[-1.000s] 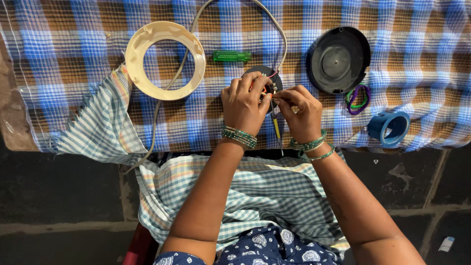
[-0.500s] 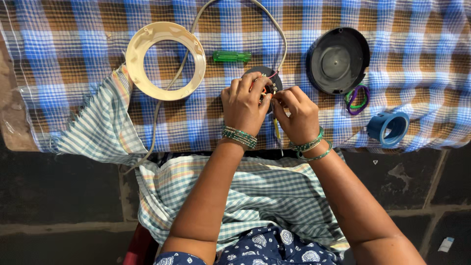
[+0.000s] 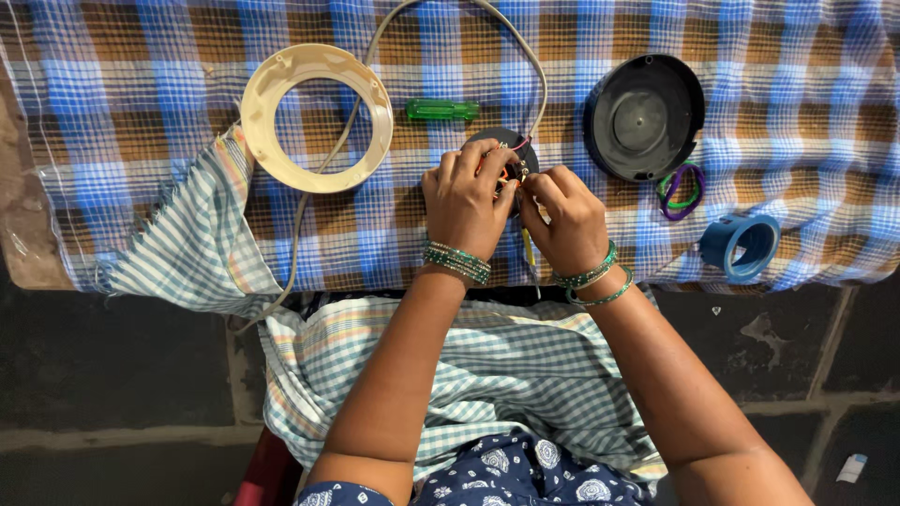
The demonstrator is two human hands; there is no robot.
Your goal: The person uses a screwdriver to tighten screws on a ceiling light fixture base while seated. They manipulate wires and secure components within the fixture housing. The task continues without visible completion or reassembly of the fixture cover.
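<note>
We see the small round black part (image 3: 502, 155) lying on the checked-cloth surface (image 3: 141, 103), just ahead of both hands. Our left hand (image 3: 464, 201) pinches its near edge; our right hand (image 3: 567, 220) closes narrowly around a thin yellow-handled tool (image 3: 530, 251), its long axis running toward us.

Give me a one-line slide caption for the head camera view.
Both hands, left and right, work on a small round wired part over a checked cloth, beside a cream ring and green screwdriver.
</note>
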